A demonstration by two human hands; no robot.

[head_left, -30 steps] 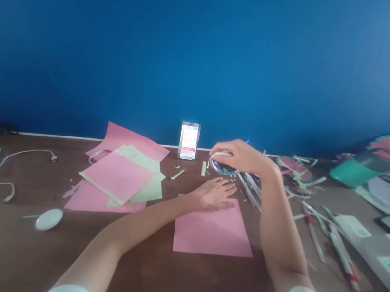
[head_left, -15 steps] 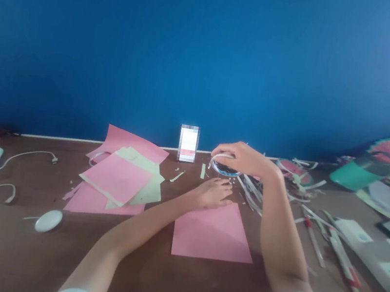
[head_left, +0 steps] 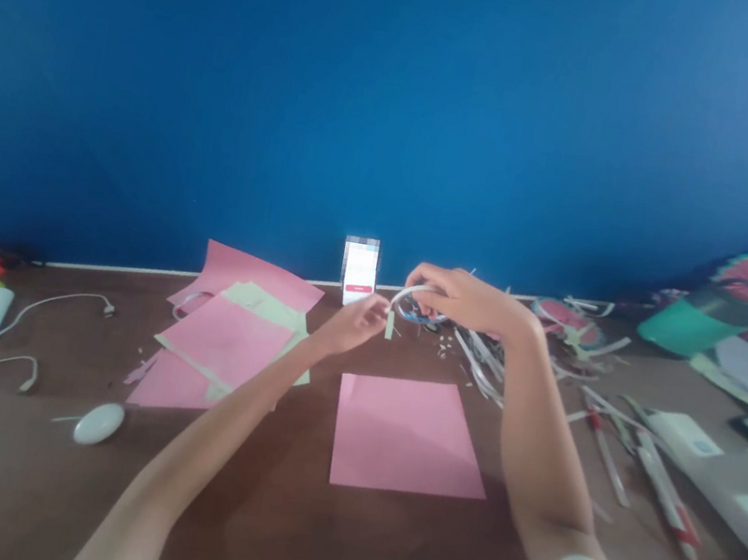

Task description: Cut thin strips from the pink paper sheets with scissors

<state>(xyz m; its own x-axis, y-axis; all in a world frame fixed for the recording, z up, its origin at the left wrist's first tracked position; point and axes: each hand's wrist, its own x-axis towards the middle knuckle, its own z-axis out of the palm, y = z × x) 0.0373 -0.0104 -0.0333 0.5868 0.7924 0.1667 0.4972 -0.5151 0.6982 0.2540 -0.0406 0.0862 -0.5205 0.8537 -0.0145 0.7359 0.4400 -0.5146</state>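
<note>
The right hand (head_left: 463, 299) hovers above the brown wooden table (head_left: 305, 534), its fingers curled over and clamped on the top of a thin white ring-shaped tape roll (head_left: 414, 296). The left hand (head_left: 354, 322) has its fingertips bunched at the ring's left rim; blur hides any grip. A square pink paper sheet (head_left: 405, 441) lies below both hands.

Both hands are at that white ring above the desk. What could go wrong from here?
The right hand holds the white ring by its rim; a pull from the left hand at its edge could twist it loose. Paper strips beside it could snag. The unheld pink sheet could get brushed askew.
</note>
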